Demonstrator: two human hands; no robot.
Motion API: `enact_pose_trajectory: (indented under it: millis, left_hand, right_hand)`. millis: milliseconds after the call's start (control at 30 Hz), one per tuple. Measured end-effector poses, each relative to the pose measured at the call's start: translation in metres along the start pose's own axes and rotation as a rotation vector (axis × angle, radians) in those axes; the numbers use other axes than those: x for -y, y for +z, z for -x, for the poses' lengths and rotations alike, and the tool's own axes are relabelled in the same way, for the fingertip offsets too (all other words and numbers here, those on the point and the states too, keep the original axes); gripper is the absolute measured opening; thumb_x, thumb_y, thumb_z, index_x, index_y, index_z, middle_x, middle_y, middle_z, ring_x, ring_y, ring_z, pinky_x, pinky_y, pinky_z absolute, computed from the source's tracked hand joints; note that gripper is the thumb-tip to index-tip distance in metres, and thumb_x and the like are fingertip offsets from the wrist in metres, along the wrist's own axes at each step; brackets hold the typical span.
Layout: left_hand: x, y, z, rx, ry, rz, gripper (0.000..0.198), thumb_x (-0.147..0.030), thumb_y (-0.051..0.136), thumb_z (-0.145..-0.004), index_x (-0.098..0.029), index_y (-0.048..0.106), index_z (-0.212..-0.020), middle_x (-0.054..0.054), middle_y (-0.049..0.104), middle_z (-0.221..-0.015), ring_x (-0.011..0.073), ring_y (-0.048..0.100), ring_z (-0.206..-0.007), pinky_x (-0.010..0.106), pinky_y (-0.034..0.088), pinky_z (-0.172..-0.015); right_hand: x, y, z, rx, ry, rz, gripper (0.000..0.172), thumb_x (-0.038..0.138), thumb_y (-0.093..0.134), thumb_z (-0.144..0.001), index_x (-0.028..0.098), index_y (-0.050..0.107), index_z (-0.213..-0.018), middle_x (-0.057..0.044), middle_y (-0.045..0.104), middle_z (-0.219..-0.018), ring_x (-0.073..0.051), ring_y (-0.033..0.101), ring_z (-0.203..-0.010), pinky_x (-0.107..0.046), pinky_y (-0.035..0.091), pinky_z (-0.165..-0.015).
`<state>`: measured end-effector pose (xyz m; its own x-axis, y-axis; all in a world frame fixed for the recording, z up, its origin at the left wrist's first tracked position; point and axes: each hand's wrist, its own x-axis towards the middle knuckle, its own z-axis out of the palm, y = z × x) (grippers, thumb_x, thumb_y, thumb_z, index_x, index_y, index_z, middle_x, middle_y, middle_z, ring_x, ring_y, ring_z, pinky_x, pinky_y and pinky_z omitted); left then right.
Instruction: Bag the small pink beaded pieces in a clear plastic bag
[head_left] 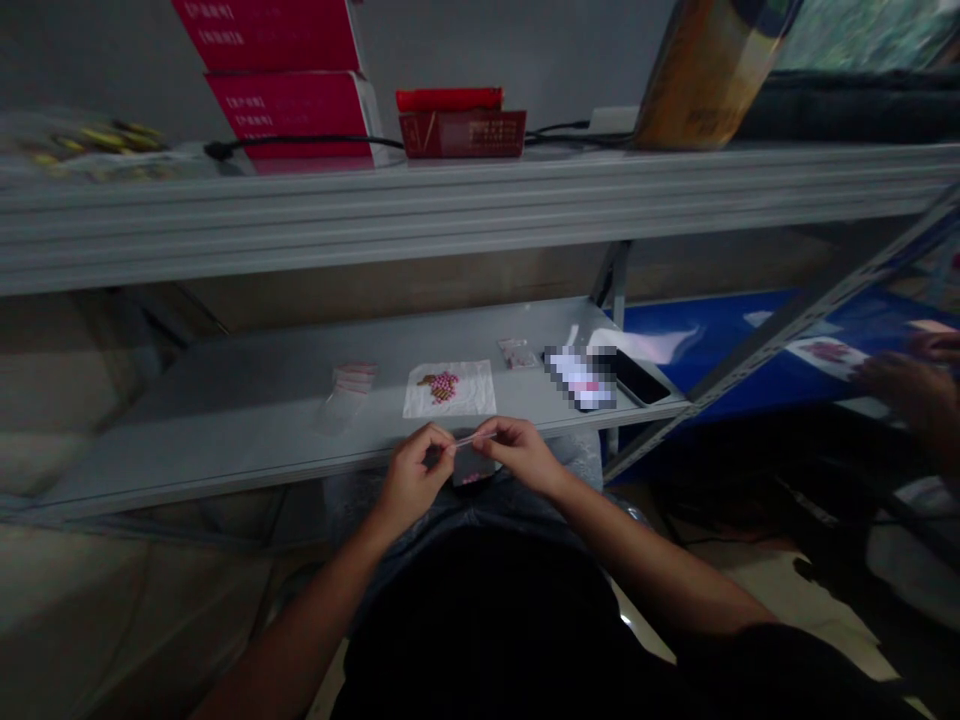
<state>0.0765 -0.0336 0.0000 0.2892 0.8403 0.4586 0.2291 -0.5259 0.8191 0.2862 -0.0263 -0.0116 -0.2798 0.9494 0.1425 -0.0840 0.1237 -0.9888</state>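
Observation:
My left hand [409,480] and my right hand [521,455] pinch a thin clear strip or tube [469,441] between them, just off the front edge of a grey metal shelf [225,440]. Below the hands, on my lap, lies a small grey packet with pink bits [472,472]; its exact nature is unclear. Beyond my hands, a white paper square [448,390] on the shelf carries a cluster of pink and gold beads [439,386]. Small clear plastic bags [351,385] lie to its left, and another small bag [516,352] lies to its right.
A smartphone [639,376] and a pixelated item [581,378] lie at the shelf's right end. An upper shelf [450,215] holding red boxes [285,115] runs overhead. At right, a co-worker's hand [904,380] works above a blue surface [712,345].

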Motion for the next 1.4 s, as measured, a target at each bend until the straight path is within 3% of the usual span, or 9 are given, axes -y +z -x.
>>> enact_pose_trajectory:
  millis: [500,733,833,933,1033,1167,1267,1400]
  left_hand:
    - [0.02,-0.006,-0.006,-0.049,-0.151,0.192,0.02,-0.035,0.063,-0.095,-0.019,0.059,-0.084,-0.001,0.062,-0.083,0.011,0.065,-0.059,0.023,0.053,-0.057]
    - [0.027,0.001,-0.005,-0.102,-0.287,0.321,0.029,-0.048,0.067,-0.091,-0.02,0.059,-0.087,-0.002,0.06,-0.079,0.0123,0.062,-0.058,0.023,0.054,-0.048]
    - [0.028,0.006,-0.004,-0.14,-0.314,0.318,0.03,-0.05,0.065,-0.093,-0.02,0.059,-0.089,-0.002,0.058,-0.077,0.0121,0.06,-0.06,0.02,0.053,-0.046]
    - [0.026,0.009,-0.002,-0.172,-0.321,0.334,0.029,-0.049,0.064,-0.094,-0.021,0.056,-0.097,-0.003,0.057,-0.077,0.0116,0.059,-0.059,0.019,0.052,-0.044]
    - [0.023,0.01,-0.002,-0.135,-0.336,0.401,0.038,-0.05,0.062,-0.094,-0.025,0.048,-0.12,-0.003,0.059,-0.081,0.0156,0.064,-0.064,0.021,0.054,-0.041]
    - [0.025,0.011,-0.001,-0.078,-0.336,0.393,0.041,-0.047,0.058,-0.095,-0.026,0.043,-0.127,-0.003,0.059,-0.083,0.0174,0.066,-0.071,0.023,0.057,-0.043]
    - [0.031,0.011,0.001,-0.059,-0.329,0.349,0.037,-0.043,0.06,-0.094,-0.025,0.047,-0.123,-0.003,0.059,-0.083,0.0162,0.066,-0.07,0.022,0.056,-0.046]
    - [0.037,0.01,0.003,-0.003,-0.326,0.253,0.032,-0.041,0.058,-0.096,-0.024,0.052,-0.122,0.0,0.062,-0.086,0.0169,0.067,-0.074,0.023,0.057,-0.052]
  right_hand:
    - [-0.013,0.005,-0.005,-0.11,0.066,-0.29,0.017,0.037,0.078,-0.081,0.021,0.072,-0.082,-0.002,0.069,-0.079,-0.016,0.06,-0.073,-0.03,0.047,-0.07]
    - [-0.01,0.012,-0.001,-0.141,0.088,-0.331,0.027,0.046,0.079,-0.085,0.021,0.071,-0.088,-0.001,0.068,-0.08,-0.016,0.061,-0.072,-0.029,0.048,-0.069]
    - [-0.014,0.019,0.001,-0.069,0.118,-0.402,0.036,0.046,0.086,-0.078,0.024,0.068,-0.1,0.0,0.069,-0.088,-0.017,0.064,-0.078,-0.03,0.052,-0.071]
    - [-0.021,0.018,0.0,0.019,0.09,-0.301,0.04,0.044,0.089,-0.075,0.023,0.067,-0.1,-0.001,0.07,-0.089,-0.016,0.063,-0.077,-0.029,0.052,-0.074]
    - [-0.02,-0.005,-0.016,-0.028,0.037,-0.16,0.031,0.047,0.081,-0.082,0.021,0.066,-0.091,0.0,0.066,-0.081,-0.013,0.058,-0.067,-0.026,0.048,-0.064]
    - [0.003,-0.068,-0.076,-0.24,-0.046,0.073,0.025,0.042,0.074,-0.083,0.021,0.063,-0.092,0.0,0.065,-0.077,-0.012,0.053,-0.057,-0.025,0.047,-0.054]
    - [0.022,-0.114,-0.128,-0.374,0.104,0.502,0.032,0.029,0.071,-0.083,0.021,0.061,-0.112,-0.003,0.071,-0.083,-0.012,0.059,-0.056,-0.024,0.049,-0.052]
    - [0.027,-0.142,-0.161,-0.324,0.248,0.7,0.047,0.015,0.076,-0.076,0.016,0.063,-0.121,-0.004,0.072,-0.07,-0.017,0.066,-0.057,-0.026,0.053,-0.055]
